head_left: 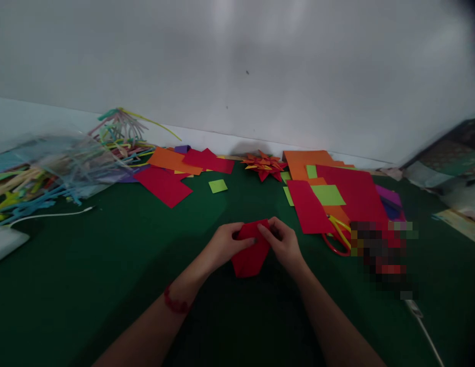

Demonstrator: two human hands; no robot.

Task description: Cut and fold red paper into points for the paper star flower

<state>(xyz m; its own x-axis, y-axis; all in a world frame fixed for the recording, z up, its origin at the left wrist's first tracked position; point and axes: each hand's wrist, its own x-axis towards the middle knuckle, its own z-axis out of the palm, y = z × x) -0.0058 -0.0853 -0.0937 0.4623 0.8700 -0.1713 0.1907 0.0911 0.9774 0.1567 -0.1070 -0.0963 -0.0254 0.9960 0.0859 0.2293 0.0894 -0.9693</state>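
A piece of red paper (249, 259) is held up between both hands at the middle of the head view, over the green tabletop. My left hand (228, 244) is closed on its left side, thumb lying across the front face. At the upper right corner my right hand (282, 242) pinches the same paper with thumb and fingers. The fingers behind the sheet are hidden. Beyond the hands lie a small light green paper square (218, 186) and a red and orange paper flower (263, 165) with pointed petals.
Yellow and red-handled scissors (339, 235) lie right of my hands, by stacked red paper (350, 196) and orange paper (304, 162). More red sheets (163, 186) lie back left. Colourful strips (69, 173) in clear plastic fill the far left, near a white cable (53, 216). A wall stands behind.
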